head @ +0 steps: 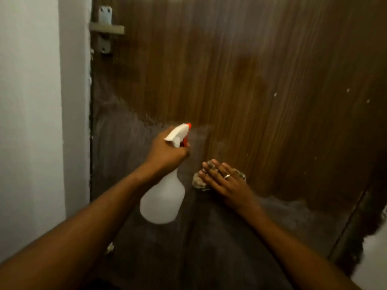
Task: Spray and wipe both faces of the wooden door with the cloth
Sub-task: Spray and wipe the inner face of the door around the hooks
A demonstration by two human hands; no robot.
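Two bare forearms reach in from the lower edge toward the door. Left hand [167,152] grips the neck of a white spray bottle [163,201], fingers curled round it at the red trigger, with the orange-tipped nozzle [189,125] pointing at the door face and the bottle body hanging below the wrist. Right hand [226,183] lies flat with fingers straight, pressing a crumpled pale cloth [199,181] against the door. The cloth shows only at the fingertips and at the far edge of the hand, and a ring [227,176] sits on one finger. Wooden door [251,70] fills most of the view: brown vertical grain above, a darker grey, dull patch across the lower part where both hands work. Small pale specks mark the right side. Metal latch [105,29] is fixed at the door's upper left edge, beside a white wall [31,101]. Picture is blurred – finer surface detail cannot be told.
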